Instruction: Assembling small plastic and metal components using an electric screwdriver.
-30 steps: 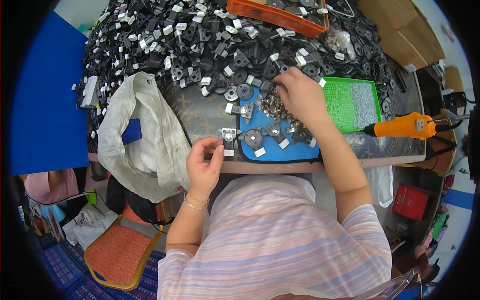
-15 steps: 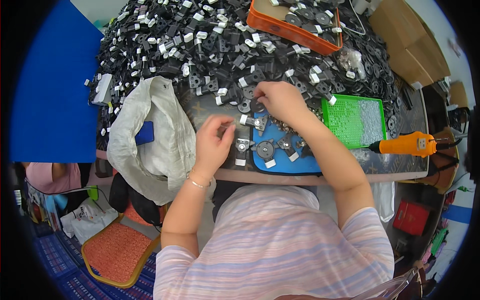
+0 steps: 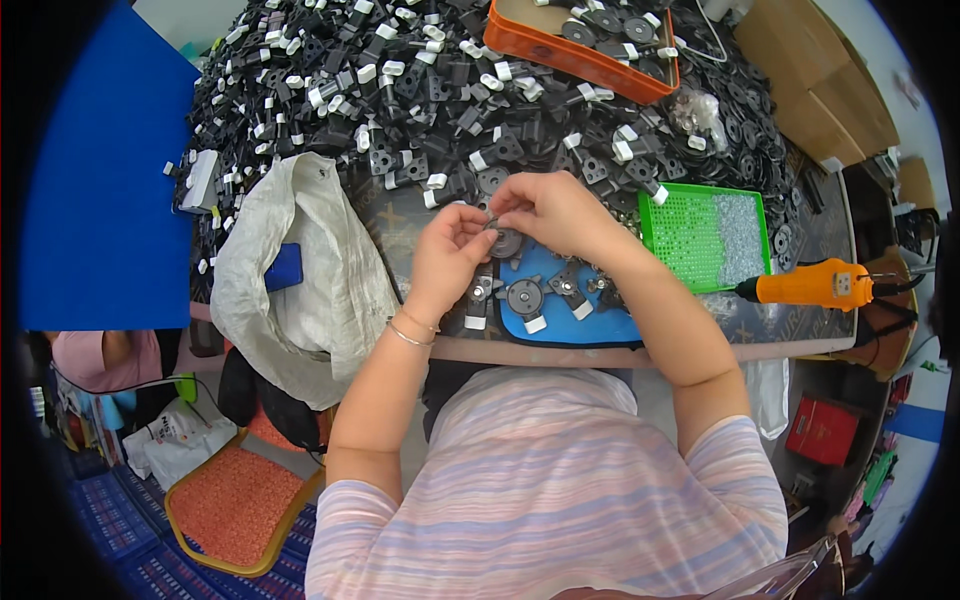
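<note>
My left hand [image 3: 452, 255] and my right hand [image 3: 560, 215] meet over the upper left of a blue mat [image 3: 555, 327]. Between their fingertips is a dark grey disc [image 3: 507, 243], pinched by both hands from its left and upper edges. Whatever lies under it is mostly hidden. Just below are a black bracket [image 3: 480, 290] with a white tip, a disc-topped bracket [image 3: 525, 297] and another black bracket [image 3: 570, 285] with a bolt. Small metal parts [image 3: 604, 290] lie on the mat beside my right forearm.
A heap of black white-tipped parts [image 3: 330, 90] covers the far table. An orange tin [image 3: 590, 68] of discs stands there. Right are a green tray [image 3: 700, 235] of tiny pieces, an orange power screwdriver [image 3: 810, 287] and a cardboard box [image 3: 815, 80]; left, a whitish sack [image 3: 300, 270].
My right hand has drawn the disc toward me from the loose discs. My left hand has moved right to meet it, over the spot where a white-tipped bracket lay.
</note>
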The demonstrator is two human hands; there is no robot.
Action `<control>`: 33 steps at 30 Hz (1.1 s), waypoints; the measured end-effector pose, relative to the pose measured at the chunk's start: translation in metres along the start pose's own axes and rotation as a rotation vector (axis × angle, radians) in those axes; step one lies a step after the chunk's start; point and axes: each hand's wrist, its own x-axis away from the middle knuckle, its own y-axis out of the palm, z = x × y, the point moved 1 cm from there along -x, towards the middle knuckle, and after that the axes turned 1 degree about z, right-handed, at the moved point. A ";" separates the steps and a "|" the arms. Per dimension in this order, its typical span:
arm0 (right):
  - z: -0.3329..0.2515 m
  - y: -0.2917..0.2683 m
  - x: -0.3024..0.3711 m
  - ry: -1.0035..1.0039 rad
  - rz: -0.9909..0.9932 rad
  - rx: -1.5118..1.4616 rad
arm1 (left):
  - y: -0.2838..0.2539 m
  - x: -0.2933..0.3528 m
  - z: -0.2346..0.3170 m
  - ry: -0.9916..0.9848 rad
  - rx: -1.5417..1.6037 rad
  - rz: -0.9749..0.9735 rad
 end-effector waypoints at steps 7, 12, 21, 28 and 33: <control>0.017 -0.006 0.007 0.224 0.008 -0.009 | 0.008 -0.002 0.004 -0.044 -0.069 0.010; 0.027 -0.005 0.006 0.290 -0.016 -0.157 | 0.010 -0.004 0.007 -0.059 -0.079 0.015; 0.023 -0.012 0.032 0.334 -0.123 -0.414 | 0.011 0.003 0.018 -0.083 0.016 -0.049; 0.027 -0.069 0.059 0.409 -0.352 -0.340 | -0.020 0.003 0.004 0.098 -0.123 0.048; 0.036 -0.118 0.039 0.301 -0.132 -0.424 | -0.032 0.011 -0.001 0.005 -0.085 0.108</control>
